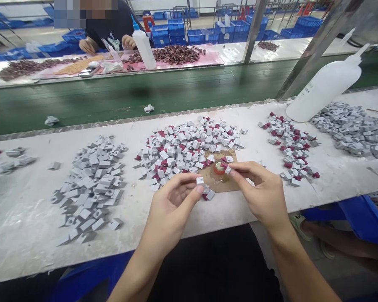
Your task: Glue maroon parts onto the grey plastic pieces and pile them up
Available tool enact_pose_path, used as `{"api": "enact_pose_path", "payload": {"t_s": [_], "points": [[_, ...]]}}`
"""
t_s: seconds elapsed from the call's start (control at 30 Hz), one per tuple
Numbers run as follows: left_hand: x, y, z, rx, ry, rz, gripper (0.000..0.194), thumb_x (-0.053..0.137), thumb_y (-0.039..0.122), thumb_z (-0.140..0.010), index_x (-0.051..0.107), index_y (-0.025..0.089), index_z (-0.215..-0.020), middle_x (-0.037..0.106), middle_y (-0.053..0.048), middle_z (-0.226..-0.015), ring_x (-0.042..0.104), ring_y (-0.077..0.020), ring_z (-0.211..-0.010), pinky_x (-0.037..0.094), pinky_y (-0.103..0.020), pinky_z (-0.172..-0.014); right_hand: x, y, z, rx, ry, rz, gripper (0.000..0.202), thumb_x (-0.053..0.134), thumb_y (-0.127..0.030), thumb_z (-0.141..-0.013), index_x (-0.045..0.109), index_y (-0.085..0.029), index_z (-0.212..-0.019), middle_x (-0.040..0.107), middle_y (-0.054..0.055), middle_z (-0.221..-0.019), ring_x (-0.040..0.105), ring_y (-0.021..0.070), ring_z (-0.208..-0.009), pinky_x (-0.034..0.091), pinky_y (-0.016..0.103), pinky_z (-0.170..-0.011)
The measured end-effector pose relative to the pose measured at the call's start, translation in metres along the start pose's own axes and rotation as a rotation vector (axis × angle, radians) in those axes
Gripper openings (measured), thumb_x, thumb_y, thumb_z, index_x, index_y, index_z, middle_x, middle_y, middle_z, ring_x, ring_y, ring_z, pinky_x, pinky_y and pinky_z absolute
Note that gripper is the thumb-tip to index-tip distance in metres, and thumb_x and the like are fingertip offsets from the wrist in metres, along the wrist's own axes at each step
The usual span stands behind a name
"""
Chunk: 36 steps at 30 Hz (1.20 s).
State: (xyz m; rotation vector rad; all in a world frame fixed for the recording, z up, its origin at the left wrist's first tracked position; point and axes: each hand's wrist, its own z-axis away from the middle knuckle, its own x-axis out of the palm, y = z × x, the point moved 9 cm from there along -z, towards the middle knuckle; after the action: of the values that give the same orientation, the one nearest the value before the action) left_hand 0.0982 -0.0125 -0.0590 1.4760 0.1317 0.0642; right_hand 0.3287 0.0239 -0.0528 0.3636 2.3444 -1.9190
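Note:
Between the thumb and fingers of my left hand (176,201) is a small grey block (200,180). My right hand (260,191) pinches a grey and dark red part (227,168) above a small round red-rimmed container (219,168). That container sits on a brown cardboard piece (231,185). The two hands are apart, with the cardboard partly between them. Behind them lies a heap of grey and dark red parts (179,147). A few more such parts (209,194) lie just beside my left fingertips.
Plain grey blocks (93,188) are heaped at the left. Mixed parts (291,142), a leaning white bottle (326,86) and another grey pile (355,130) stand right. Beyond the green belt (113,100), a person (110,25) works with brown parts (176,54).

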Motion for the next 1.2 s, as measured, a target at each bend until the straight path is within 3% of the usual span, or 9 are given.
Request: {"api": "enact_pose_path", "payload": {"t_s": [0.17, 0.33, 0.43, 0.63, 0.8, 1.03, 1.2], "points": [[0.026, 0.000, -0.019, -0.016, -0.087, 0.101, 0.019, 0.089, 0.031, -0.096, 0.084, 0.021, -0.111, 0.088, -0.007, -0.112, 0.084, -0.0208, -0.097, 0.070, -0.027, -0.079, 0.001, 0.007, 0.002, 0.128, -0.026, -0.290, 0.017, 0.095, -0.037, -0.094, 0.094, -0.027, -0.108, 0.093, 0.006, -0.112, 0.090, 0.0281, -0.105, 0.075, 0.042, -0.099], [0.047, 0.003, -0.026, -0.015, -0.163, 0.123, 0.019, 0.087, 0.033, -0.100, 0.084, 0.020, -0.114, 0.089, -0.008, -0.115, 0.084, -0.0221, -0.102, 0.070, -0.031, -0.089, 0.001, 0.008, 0.006, 0.144, -0.047, -0.343, 0.018, 0.096, -0.039, -0.094, 0.095, -0.029, -0.109, 0.093, 0.006, -0.116, 0.090, 0.0292, -0.110, 0.076, 0.042, -0.100], [0.049, 0.001, -0.027, -0.015, -0.152, 0.109, 0.020, 0.087, 0.034, -0.099, 0.085, 0.021, -0.113, 0.088, -0.009, -0.117, 0.084, -0.0253, -0.109, 0.070, -0.033, -0.091, 0.000, 0.009, 0.008, 0.128, -0.049, -0.287, 0.022, 0.094, -0.044, -0.096, 0.094, -0.028, -0.113, 0.093, 0.007, -0.116, 0.090, 0.0305, -0.110, 0.076, 0.045, -0.102], [0.050, -0.003, -0.028, -0.027, -0.188, 0.092, 0.024, 0.089, 0.036, -0.097, 0.085, 0.021, -0.115, 0.088, -0.009, -0.113, 0.083, -0.0242, -0.100, 0.070, -0.032, -0.085, 0.004, 0.009, 0.009, 0.141, -0.069, -0.296, 0.016, 0.096, -0.039, -0.094, 0.095, -0.029, -0.108, 0.092, 0.006, -0.114, 0.089, 0.0295, -0.110, 0.077, 0.042, -0.099], [0.050, 0.013, -0.025, 0.061, -0.243, -0.015, 0.015, 0.086, 0.033, -0.100, 0.085, 0.022, -0.111, 0.086, -0.007, -0.111, 0.083, -0.0228, -0.101, 0.070, -0.030, -0.089, 0.006, -0.005, 0.009, 0.116, -0.130, -0.348, 0.010, 0.093, -0.029, -0.096, 0.096, -0.029, -0.106, 0.090, 0.005, -0.105, 0.088, 0.0250, -0.101, 0.077, 0.037, -0.093], [0.048, 0.033, -0.027, 0.117, -0.331, -0.107, 0.012, 0.089, 0.035, -0.100, 0.090, 0.028, -0.109, 0.088, -0.005, -0.108, 0.084, -0.0232, -0.097, 0.070, -0.029, -0.087, -0.003, -0.016, 0.008, 0.091, -0.186, -0.354, 0.009, 0.092, -0.031, -0.097, 0.095, -0.027, -0.106, 0.089, 0.006, -0.105, 0.087, 0.0260, -0.102, 0.075, 0.039, -0.091], [0.059, 0.030, -0.021, 0.078, -0.389, 0.046, 0.007, 0.091, 0.027, -0.099, 0.091, 0.029, -0.106, 0.085, -0.003, -0.103, 0.082, -0.0196, -0.097, 0.069, -0.025, -0.086, -0.011, -0.021, 0.014, 0.124, -0.222, -0.405, 0.008, 0.092, -0.026, -0.098, 0.094, -0.028, -0.105, 0.090, 0.006, -0.105, 0.087, 0.0247, -0.100, 0.074, 0.037, -0.091]]}}
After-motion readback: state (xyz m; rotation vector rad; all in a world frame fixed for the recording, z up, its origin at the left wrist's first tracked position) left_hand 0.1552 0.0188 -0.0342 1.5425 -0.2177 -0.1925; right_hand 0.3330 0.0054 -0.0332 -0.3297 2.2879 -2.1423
